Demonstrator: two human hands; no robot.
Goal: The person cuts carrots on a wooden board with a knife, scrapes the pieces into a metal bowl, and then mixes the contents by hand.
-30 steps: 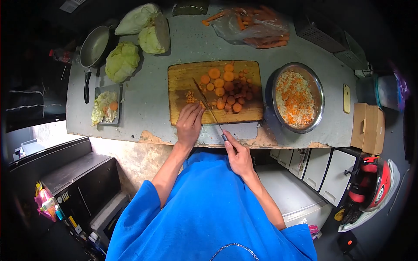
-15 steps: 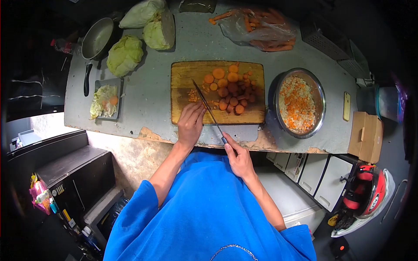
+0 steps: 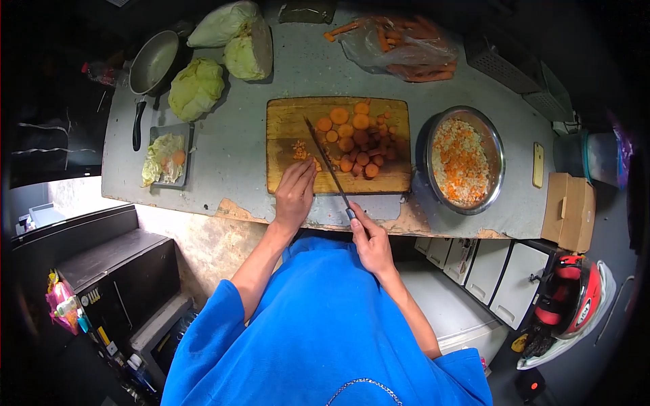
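My right hand (image 3: 372,240) is closed round the handle of a kitchen knife (image 3: 327,158), whose blade slants up and left across the wooden cutting board (image 3: 284,111). Left of the blade, my left hand (image 3: 294,194) lies at the board's front edge, fingers together on a small piece of carrot (image 3: 317,165) that they partly hide. Finely chopped carrot (image 3: 299,147) lies just beyond those fingertips. To the right of the knife, several carrot slices (image 3: 339,116) and thicker carrot chunks (image 3: 362,137) are heaped on the board.
A steel bowl (image 3: 502,152) of chopped carrot and pale bits stands right of the board, near a phone (image 3: 538,165). Behind lies a plastic bag of carrots (image 3: 399,47). Cabbages (image 3: 196,88), a frying pan (image 3: 154,63) and a tray of scraps (image 3: 177,177) are at the left.
The knife has shifted slightly right, so a wider gap shows between its blade and my left fingertips. My left hand has moved only a little to the left.
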